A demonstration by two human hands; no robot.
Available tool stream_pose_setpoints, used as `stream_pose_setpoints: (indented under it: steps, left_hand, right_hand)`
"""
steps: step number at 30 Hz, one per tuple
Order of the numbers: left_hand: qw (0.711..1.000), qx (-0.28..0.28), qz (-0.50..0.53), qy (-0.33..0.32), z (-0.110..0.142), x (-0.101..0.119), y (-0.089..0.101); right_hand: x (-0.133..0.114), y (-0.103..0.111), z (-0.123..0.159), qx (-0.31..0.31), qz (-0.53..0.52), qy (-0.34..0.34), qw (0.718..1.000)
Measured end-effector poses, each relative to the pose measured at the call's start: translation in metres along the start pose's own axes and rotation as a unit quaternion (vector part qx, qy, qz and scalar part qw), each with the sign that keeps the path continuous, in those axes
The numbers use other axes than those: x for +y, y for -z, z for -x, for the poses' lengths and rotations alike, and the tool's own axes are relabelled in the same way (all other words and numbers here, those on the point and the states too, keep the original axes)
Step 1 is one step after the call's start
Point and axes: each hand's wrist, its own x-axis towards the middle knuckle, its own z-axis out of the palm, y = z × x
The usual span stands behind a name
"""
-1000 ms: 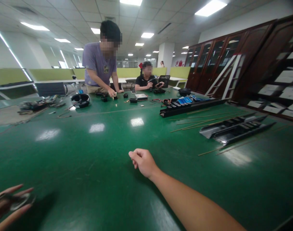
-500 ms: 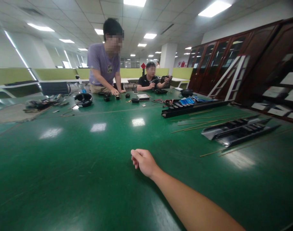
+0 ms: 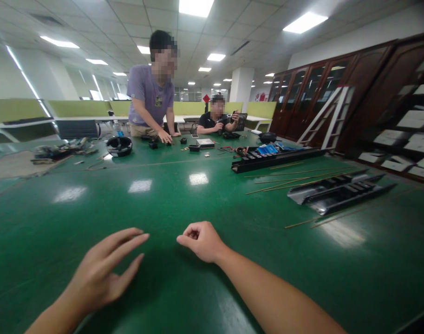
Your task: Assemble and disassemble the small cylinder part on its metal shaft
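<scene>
My left hand is over the near part of the green table, fingers stretched out and thumb apart, holding nothing. To its right, my right hand is low over the tabletop with its fingers curled in a loose fist and the thumb toward the left. Inside that curl a small hollow shows, and no object is visible in it. A gap of bare green surface separates the two hands. Whether the right hand touches the table I cannot tell.
Thin rods and black metal channels lie at right. Behind them is a longer black rail. A black headset sits far left. Two people are across the table, one standing, one seated. A stepladder stands beyond.
My left hand has come into view from the lower left with its fingers spread. My right hand has shifted slightly left and turned, still curled. The standing person's hand has moved a little.
</scene>
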Motion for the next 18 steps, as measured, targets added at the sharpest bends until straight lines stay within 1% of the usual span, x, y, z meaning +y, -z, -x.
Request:
stream_pose_setpoints:
  steps: [1,2,3,4,6,9,12,14,16,17,18]
  left_hand:
    - [0.997,-0.040,-0.012,-0.062,-0.010,0.008,-0.014]
    - [0.992,-0.071,-0.022,-0.101,-0.019,0.016,-0.028]
    - [0.987,-0.095,-0.028,-0.129,-0.028,0.022,-0.041]
    - [0.983,-0.111,-0.025,-0.144,-0.036,0.027,-0.053]
    - [0.979,-0.132,0.008,-0.152,-0.048,0.033,-0.072]
    - [0.977,-0.153,0.068,-0.129,-0.060,0.036,-0.087]
    - [0.976,-0.167,0.092,-0.103,-0.065,0.035,-0.087]
    - [0.977,-0.167,0.089,-0.096,-0.064,0.030,-0.079]
    - [0.983,-0.149,0.081,-0.073,-0.057,0.020,-0.062]
    - [0.988,-0.128,0.078,-0.046,-0.050,0.014,-0.049]
    - [0.992,-0.102,0.078,-0.003,-0.042,0.008,-0.034]
  right_hand:
    - [0.000,0.000,0.000,-0.002,0.004,0.003,1.000]
    - [0.001,0.000,0.000,-0.004,0.007,0.007,1.000]
    - [0.001,0.000,0.000,-0.008,0.009,0.012,1.000]
    - [0.001,0.001,0.000,-0.013,0.012,0.020,1.000]
    - [0.001,0.002,0.000,-0.022,0.023,0.035,0.999]
    - [0.000,0.003,0.000,-0.018,0.041,0.037,0.998]
    - [-0.001,0.004,-0.001,0.000,0.047,0.028,0.999]
    - [-0.002,0.004,0.000,-0.008,0.043,0.027,0.999]
    - [-0.003,0.003,0.001,-0.027,0.032,0.024,0.999]
    - [-0.003,0.003,0.001,-0.035,0.028,0.020,0.999]
    - [-0.003,0.003,0.002,-0.040,0.026,0.017,0.999]
